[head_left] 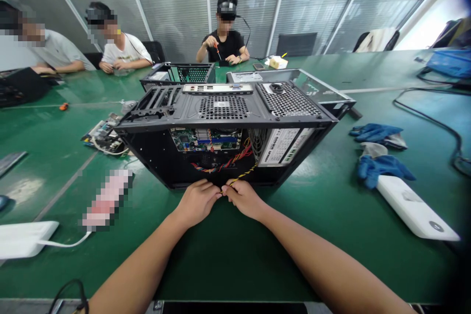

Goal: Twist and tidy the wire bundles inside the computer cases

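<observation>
A black computer case (154, 157) stands on the green table with its rear panel facing up and one side open toward me. Inside are a motherboard (206, 140), a labelled power supply (283, 147) and a bundle of red and multicoloured cables (235, 159). A yellow-and-black twisted cable (247, 172) runs from the power supply out to my fingers. My left hand (197, 201) pinches it near its end, at the case's lower edge. Right beside it, my right hand (244, 198) grips the same cable. The fingertips nearly meet, and the cable's end is hidden between them.
Blue-and-white gloves (384, 164) and a white power bank (415, 206) lie at right. To the left are a loose circuit board (105, 135), a blurred-out phone (106, 200) and a white device (27, 239). More case parts (180, 72) stand behind. Several people sit across the table, one holding a screwdriver (217, 49).
</observation>
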Motion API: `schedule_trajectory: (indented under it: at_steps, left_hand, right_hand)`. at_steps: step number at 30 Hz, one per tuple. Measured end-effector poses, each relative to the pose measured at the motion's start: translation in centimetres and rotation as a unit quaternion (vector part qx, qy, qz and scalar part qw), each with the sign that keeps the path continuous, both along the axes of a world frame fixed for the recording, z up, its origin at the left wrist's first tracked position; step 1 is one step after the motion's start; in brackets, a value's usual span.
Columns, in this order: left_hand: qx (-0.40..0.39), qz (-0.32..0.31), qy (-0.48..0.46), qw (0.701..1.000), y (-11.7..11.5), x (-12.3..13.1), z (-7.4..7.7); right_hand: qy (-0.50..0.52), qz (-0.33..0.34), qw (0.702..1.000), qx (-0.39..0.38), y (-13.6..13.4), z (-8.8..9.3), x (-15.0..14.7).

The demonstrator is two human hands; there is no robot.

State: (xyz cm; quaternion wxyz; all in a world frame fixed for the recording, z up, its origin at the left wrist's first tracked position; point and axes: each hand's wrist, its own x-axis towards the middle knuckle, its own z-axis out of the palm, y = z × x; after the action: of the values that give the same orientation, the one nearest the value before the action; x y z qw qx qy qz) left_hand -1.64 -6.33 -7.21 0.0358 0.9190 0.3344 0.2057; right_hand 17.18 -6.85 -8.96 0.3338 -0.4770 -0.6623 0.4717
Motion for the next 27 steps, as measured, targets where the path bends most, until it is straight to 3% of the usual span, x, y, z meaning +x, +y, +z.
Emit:
schedule_trajectory:
  at_steps: [13, 27]
  left_hand:
    - [0.015, 0.006, -0.047, 0.999, 0.21, -0.57, -0.65]
    - [0.027, 0.014, -0.002, 1.0, -0.06, -0.15, -0.06]
  right_hand:
    - [0.009, -0.016, 1.0, -0.008, -0.01, 0.06, -0.2]
    - [0.019, -0.019, 1.0, -0.002, -0.13, -0.69, -0.39]
